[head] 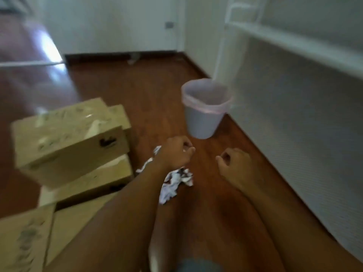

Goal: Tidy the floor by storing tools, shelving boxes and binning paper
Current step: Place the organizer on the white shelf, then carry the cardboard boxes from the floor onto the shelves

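Observation:
Everything is blurred by motion. My left hand [174,152] hovers over the wooden floor with its fingers curled, and a bit of white shows between thumb and fingers. Crumpled printed paper [176,181] spreads from under that hand and wrist; the hand seems to grip its upper part. My right hand [233,161] is beside it to the right, curled into a loose fist with nothing in it. A grey bin [204,114] with a pink liner stands upright just beyond both hands, by the wall. Cardboard boxes [66,142] are stacked at the left.
More flat cardboard boxes [25,238] lie at the lower left. A white shelf unit [294,42] runs along the right wall. A white door and dark skirting board close the far end. My bare knees fill the bottom of the view.

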### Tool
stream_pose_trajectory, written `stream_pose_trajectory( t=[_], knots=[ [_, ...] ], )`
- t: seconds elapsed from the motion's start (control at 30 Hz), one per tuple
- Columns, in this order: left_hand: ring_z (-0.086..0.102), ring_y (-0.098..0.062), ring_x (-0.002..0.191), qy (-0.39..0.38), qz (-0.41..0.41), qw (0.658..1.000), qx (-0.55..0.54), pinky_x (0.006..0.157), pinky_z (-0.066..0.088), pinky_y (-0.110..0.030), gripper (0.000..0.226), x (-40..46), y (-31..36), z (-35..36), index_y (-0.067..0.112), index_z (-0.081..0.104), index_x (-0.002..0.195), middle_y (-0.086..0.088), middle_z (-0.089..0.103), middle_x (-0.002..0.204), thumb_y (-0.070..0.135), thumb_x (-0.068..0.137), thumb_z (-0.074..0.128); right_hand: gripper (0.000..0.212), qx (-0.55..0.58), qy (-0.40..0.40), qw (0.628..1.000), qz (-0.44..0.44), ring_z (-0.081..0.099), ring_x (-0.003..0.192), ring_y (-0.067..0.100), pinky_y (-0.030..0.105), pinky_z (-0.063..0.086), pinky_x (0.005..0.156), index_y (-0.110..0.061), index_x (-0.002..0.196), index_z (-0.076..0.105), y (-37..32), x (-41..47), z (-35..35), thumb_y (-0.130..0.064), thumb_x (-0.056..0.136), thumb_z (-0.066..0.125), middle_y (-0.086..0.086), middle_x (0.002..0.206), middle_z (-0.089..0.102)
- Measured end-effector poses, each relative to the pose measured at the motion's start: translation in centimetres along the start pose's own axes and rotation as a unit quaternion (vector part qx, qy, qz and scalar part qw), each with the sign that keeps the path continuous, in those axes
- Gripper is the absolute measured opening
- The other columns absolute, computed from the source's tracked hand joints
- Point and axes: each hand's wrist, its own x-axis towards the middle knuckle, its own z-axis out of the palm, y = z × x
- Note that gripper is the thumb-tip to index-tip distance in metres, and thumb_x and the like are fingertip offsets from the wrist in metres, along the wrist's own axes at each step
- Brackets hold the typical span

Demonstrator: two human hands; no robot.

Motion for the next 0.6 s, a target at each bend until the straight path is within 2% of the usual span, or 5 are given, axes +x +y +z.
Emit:
stream_pose_trajectory(
  t=[0.2, 0.3, 0.37, 0.5, 0.6],
  knots=[
    [0.064, -0.02, 0.091, 0.099, -0.146, 0.982, 0.065, 0.079, 0.05, -0.035, 0.015, -9.5, -14.1, -2.1, 0.019, 0.067, 0.093, -0.001, 0.066, 0.098, 0.032, 0.089, 0.062, 0.034, 0.09, -0.201, 0.966, -0.136, 0.062, 0.106, 0.026, 0.033, 0.045, 0.088, -0.012, 0.109, 0.066, -6.8, -2.5, 14.8, -0.039, 0.089, 0.068, 0.009, 0.111, 0.067],
    [0.06, -0.013, 0.096, 0.178, -0.227, 0.954, 0.078, 0.082, 0.052, -0.037, 0.015, -15.2, -19.5, -2.9, 0.026, 0.065, 0.096, 0.006, 0.059, 0.105, 0.038, 0.09, 0.06, 0.049, 0.129, -0.289, 0.937, -0.149, 0.06, 0.113, 0.021, 0.036, 0.047, 0.093, -0.019, 0.115, 0.061, -9.9, -5.3, 20.9, -0.057, 0.084, 0.062, 0.001, 0.117, 0.064],
    [0.057, -0.014, 0.104, 0.218, -0.277, 0.931, 0.099, 0.087, 0.049, -0.036, 0.02, -19.3, -22.6, -3.2, 0.023, 0.065, 0.102, 0.004, 0.059, 0.112, 0.038, 0.09, 0.058, 0.048, 0.195, -0.332, 0.913, -0.139, 0.062, 0.112, 0.018, 0.037, 0.05, 0.095, -0.028, 0.116, 0.059, -11.5, -7.5, 24.1, -0.057, 0.079, 0.068, -0.004, 0.119, 0.066],
    [0.053, -0.019, 0.106, 0.207, -0.337, 0.9, 0.181, 0.089, 0.047, -0.041, 0.036, -27.8, -25.8, -1.7, 0.02, 0.06, 0.111, 0.001, 0.054, 0.113, 0.047, 0.089, 0.054, 0.074, 0.272, -0.274, 0.914, -0.122, 0.053, 0.124, 0.019, 0.036, 0.044, 0.102, -0.027, 0.134, 0.046, -12.8, -9.6, 28.2, -0.056, 0.073, 0.075, -0.001, 0.136, 0.053],
    [0.048, -0.014, 0.113, 0.197, -0.31, 0.901, 0.229, 0.097, 0.038, -0.045, 0.054, -31.3, -25.6, -0.6, 0.025, 0.052, 0.125, 0.006, 0.05, 0.124, 0.061, 0.084, 0.049, 0.1, 0.294, -0.27, 0.912, -0.096, 0.033, 0.144, 0.022, 0.039, 0.031, 0.115, -0.027, 0.155, 0.022, -13.6, -8.6, 29.2, -0.051, 0.077, 0.079, 0.0, 0.159, 0.029]
  ],
)
